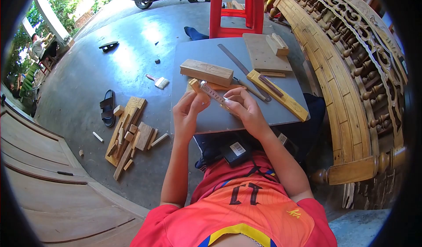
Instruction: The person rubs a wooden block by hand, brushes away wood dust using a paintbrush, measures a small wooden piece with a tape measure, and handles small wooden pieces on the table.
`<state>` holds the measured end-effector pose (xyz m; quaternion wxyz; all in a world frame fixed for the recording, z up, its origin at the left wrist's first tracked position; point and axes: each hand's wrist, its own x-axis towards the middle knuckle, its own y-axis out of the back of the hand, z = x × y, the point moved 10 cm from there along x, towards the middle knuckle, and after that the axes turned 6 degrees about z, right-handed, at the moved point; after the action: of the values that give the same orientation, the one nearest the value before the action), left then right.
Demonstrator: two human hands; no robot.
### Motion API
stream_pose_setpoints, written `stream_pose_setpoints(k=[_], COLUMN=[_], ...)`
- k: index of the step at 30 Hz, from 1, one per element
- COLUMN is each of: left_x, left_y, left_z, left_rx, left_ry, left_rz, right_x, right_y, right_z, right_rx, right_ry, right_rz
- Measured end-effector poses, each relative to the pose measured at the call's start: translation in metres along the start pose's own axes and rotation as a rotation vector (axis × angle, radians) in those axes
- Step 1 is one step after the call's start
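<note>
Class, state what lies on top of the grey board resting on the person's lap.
On the grey board lie a wood block, metal ruler, flat plank and yellow tool. Both hands cover part of its near edge.

We see a matt grey bench (211,115), smooth, carrying a pale bare-wood block (206,72) with a rough sawn look. The long ruler (244,71) looks like dull metal. The stool (236,9) is glossy red plastic. Our shirt (246,212) is shiny orange cloth. The concrete floor (127,58) looks polished and reflective, and the carved railing (347,84) is unvarnished wood.
</note>
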<state>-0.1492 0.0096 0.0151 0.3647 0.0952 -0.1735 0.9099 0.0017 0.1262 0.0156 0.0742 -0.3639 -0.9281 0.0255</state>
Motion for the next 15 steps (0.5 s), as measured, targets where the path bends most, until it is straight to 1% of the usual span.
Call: stream_pose_setpoints(k=[1,4,7,13,15], left_x=[0.0004,0.0025,0.0019,0.0015,0.0021], left_y=[0.0002,-0.0004,-0.0031,-0.0056,-0.0052], left_z=[0.0001,-0.0047,-0.0085,-0.0047,-0.0049], left_rx=[-0.03,0.032,0.01,-0.004,0.012], left_ry=[-0.009,0.022,0.096,0.078,0.038], left_rz=[0.008,0.011,-0.02,-0.038,-0.045], right_x=[-0.0001,-0.0002,-0.0001,-0.0005,-0.0007], right_y=[0.0002,0.001,0.0017,0.001,0.0013], right_z=[-0.0003,-0.0003,0.0012,0.0009,-0.0003], right_rx=[-0.002,-0.004,-0.007,-0.008,-0.008], right_ry=[0.003,0.0,0.003,0.013,0.014], right_rz=[0.003,0.01,0.016,0.008,0.013])
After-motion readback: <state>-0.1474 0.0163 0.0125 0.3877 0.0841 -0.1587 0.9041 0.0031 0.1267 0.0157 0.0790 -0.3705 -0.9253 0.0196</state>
